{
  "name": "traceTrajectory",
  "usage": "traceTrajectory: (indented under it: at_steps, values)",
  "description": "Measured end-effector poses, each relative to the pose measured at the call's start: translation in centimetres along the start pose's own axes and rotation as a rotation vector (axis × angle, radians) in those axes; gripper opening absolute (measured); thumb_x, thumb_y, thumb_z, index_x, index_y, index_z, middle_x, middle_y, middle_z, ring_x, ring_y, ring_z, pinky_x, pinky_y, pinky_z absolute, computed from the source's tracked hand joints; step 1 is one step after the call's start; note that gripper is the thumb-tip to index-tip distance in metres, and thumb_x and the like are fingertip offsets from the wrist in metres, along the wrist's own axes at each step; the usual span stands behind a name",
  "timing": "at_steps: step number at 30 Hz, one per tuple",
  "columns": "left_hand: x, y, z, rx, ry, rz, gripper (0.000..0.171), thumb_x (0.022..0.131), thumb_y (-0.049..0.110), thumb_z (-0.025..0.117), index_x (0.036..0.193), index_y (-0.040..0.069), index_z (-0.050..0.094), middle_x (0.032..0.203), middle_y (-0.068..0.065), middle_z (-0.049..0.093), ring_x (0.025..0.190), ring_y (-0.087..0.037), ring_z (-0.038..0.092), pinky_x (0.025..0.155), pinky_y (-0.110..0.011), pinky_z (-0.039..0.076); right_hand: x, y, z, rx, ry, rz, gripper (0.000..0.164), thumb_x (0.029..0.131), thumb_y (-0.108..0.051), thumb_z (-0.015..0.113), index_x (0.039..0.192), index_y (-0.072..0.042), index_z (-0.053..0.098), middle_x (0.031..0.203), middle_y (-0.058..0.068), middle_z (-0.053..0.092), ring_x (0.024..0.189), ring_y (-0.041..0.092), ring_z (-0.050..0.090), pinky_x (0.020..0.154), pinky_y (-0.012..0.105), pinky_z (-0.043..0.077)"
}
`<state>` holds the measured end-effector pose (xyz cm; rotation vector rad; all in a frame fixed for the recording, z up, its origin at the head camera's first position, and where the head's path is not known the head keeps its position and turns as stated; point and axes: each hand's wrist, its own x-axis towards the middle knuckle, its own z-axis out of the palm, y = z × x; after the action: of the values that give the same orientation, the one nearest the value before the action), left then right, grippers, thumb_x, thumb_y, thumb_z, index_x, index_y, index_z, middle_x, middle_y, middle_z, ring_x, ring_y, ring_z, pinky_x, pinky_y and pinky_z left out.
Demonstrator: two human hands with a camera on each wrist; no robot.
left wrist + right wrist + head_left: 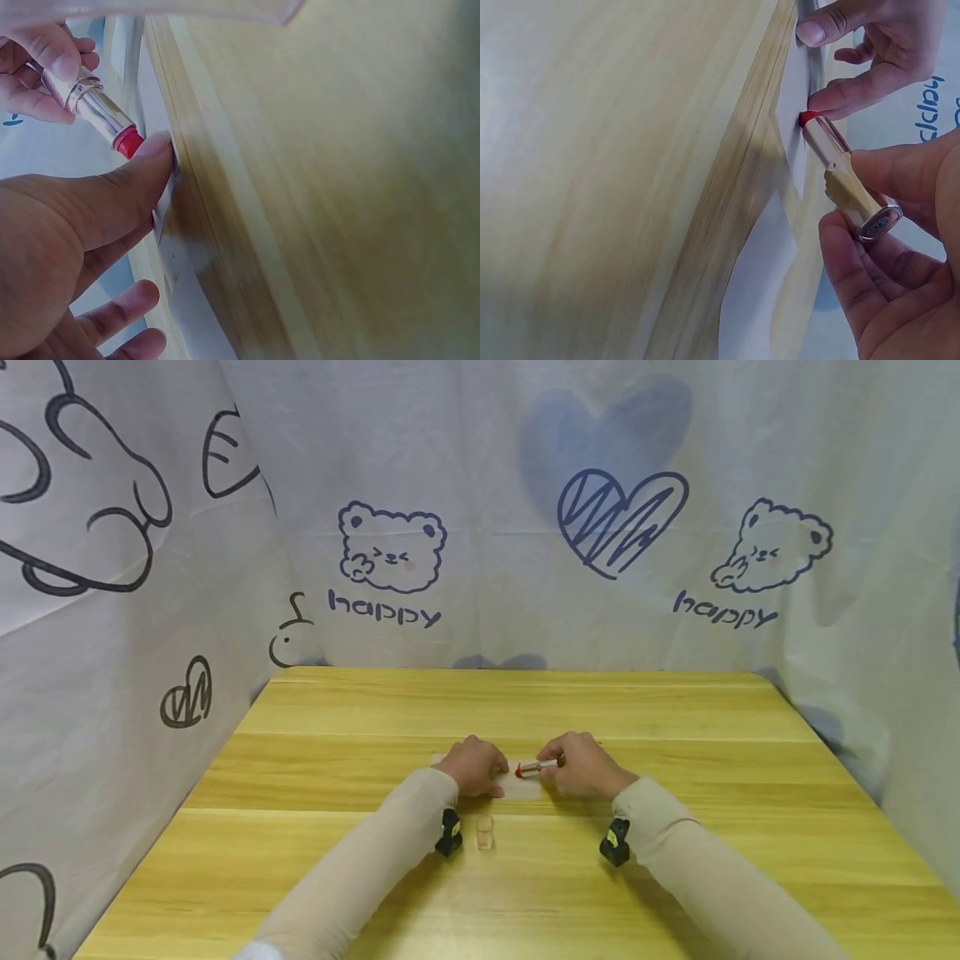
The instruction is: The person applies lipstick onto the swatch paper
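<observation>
My right hand point(588, 766) pinches a lipstick point(538, 767) between thumb and fingers, its gold-coloured tube tilted and its red tip point(808, 118) pointing toward the left hand. That tip is at the white paper point(521, 787); whether it touches cannot be told. Thumb and index finger spread, my left hand point(474, 767) rests on the paper, just left of the tip. Nearer to me on the table stands or lies a clear, pinkish cap point(485, 832), whose edge point(289, 9) also crosses the top of the left wrist view.
All of this is on a light wooden table point(300, 860). White cloth point(480, 443) with drawn bears and hearts hangs behind and at both sides. Another white, paper-like shape point(754, 292) shows in the right wrist view; whether it belongs to the same sheet is unclear.
</observation>
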<state>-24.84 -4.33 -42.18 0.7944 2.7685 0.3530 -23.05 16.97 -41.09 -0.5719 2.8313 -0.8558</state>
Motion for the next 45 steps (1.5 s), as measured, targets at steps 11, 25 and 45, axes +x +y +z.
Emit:
traceTrajectory:
  at_steps: [11, 25, 45]
  values:
    - [0.0, -0.2, 0.4, -0.011, 0.004, -0.010, 0.038, 0.081, 0.032, 0.080, 0.115, 0.017, 0.073, 0.119, 0.002, 0.067, 0.117, -0.029, 0.053, 0.100, -0.044, 0.042, -0.4, 0.1, 0.2, 0.006, -0.036, -0.022, 0.018, 0.087, -0.011, 0.072, 0.105, -0.008, 0.074, 0.094, 0.000, 0.070, 0.061, 0.012, 0.052, 0.060, 0.029, 0.045]
    - [0.1, 0.1, 0.2, -0.037, -0.004, -0.026, 0.036, 0.081, 0.029, 0.080, 0.114, 0.017, 0.073, 0.120, 0.001, 0.066, 0.120, -0.029, 0.052, 0.102, -0.044, 0.041, -0.9, 0.0, -0.5, -0.014, -0.068, -0.078, 0.014, 0.087, -0.008, 0.071, 0.100, -0.007, 0.075, 0.089, 0.000, 0.071, 0.070, 0.009, 0.058, 0.063, 0.029, 0.050]
    - [0.0, 0.2, 0.1, 0.000, 0.009, -0.017, 0.036, 0.081, 0.031, 0.080, 0.114, 0.018, 0.073, 0.119, 0.001, 0.067, 0.119, -0.028, 0.053, 0.101, -0.044, 0.041, -1.2, 0.0, -1.1, -0.014, -0.118, -0.171, 0.016, 0.088, -0.006, 0.068, 0.102, -0.003, 0.074, 0.091, 0.000, 0.070, 0.066, 0.007, 0.055, 0.061, 0.027, 0.049]
